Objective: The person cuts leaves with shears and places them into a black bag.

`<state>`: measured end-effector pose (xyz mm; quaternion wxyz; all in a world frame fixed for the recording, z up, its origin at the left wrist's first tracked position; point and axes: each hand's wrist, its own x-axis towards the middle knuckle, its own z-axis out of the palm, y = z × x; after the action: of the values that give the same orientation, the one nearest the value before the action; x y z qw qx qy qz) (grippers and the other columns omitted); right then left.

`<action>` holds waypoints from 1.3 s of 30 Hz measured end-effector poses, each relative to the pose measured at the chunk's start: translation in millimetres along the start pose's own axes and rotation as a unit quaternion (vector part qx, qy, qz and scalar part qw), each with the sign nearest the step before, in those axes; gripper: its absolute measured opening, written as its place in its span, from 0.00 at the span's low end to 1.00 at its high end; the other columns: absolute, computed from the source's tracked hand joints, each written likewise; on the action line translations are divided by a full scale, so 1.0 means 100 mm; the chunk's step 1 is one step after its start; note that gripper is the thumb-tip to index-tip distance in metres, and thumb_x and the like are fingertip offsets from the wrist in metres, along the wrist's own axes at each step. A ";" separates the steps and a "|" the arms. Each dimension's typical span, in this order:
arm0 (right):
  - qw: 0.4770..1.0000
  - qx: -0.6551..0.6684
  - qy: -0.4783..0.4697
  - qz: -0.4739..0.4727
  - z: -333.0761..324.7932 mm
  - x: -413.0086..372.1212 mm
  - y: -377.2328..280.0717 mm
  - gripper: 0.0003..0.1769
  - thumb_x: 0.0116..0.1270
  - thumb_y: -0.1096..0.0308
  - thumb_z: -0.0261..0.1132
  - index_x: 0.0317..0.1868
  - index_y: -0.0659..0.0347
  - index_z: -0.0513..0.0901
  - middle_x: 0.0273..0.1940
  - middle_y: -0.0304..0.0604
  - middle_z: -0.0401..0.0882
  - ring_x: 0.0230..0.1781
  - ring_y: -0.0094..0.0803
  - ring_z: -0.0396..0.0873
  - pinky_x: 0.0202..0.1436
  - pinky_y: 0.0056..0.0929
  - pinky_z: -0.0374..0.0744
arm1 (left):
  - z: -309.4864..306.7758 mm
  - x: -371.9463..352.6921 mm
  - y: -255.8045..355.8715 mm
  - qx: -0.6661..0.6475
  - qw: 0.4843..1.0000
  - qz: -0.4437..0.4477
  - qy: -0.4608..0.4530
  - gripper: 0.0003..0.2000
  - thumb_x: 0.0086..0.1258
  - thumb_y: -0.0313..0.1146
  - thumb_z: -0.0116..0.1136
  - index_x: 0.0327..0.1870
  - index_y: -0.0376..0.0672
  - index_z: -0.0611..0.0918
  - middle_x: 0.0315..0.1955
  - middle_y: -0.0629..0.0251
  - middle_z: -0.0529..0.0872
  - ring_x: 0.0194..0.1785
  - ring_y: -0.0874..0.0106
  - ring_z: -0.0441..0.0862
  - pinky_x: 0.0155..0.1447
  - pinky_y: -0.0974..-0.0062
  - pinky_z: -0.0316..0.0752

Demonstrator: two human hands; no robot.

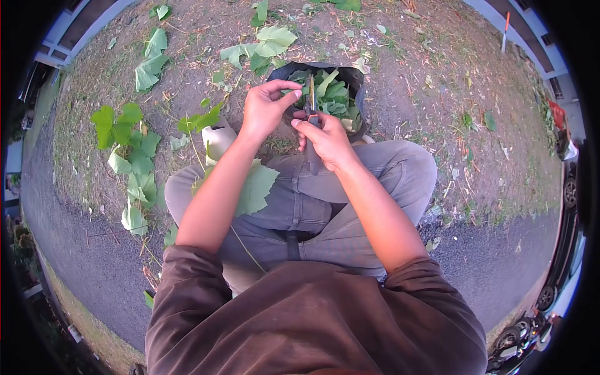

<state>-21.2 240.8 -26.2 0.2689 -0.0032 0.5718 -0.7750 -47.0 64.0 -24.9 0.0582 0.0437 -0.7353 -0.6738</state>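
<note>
My right hand (324, 135) is wrapped around a pair of pruning shears (312, 94), whose blades point away from me over a dark bag (357, 78). Cut green leaves (337, 100) fill the bag's mouth. Just left of the blades, my left hand (265, 107) has its thumb and index fingertip drawn close together in a pinch. Whether anything small is between them I cannot make out. A leafy vine runs by my left forearm, with one large leaf (257, 189) lying over my leg.
More vine leaves (142, 159) trail over the ground at my left, and others (275, 41) lie beyond the bag. I sit cross-legged in grey trousers (400, 165) where dirt meets asphalt (494, 250). An orange-and-white stake (505, 31) stands far right, with parked vehicles along that side.
</note>
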 end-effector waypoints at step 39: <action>0.998 0.039 -0.002 0.051 0.02 0.00 -0.07 0.22 0.73 0.62 0.73 0.60 0.66 0.80 0.36 0.36 0.81 0.34 0.26 0.82 0.41 0.28 0.82 | -0.08 -0.01 0.10 -0.081 0.995 -0.032 0.039 0.10 0.73 0.26 0.72 0.52 0.36 0.91 0.44 0.61 0.94 0.47 0.77 0.90 0.55 0.76 0.83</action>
<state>-23.4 240.9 -19.3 0.3089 0.0349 0.5404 -0.7819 -45.2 57.3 -14.1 0.0682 0.0883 -0.6738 -0.7305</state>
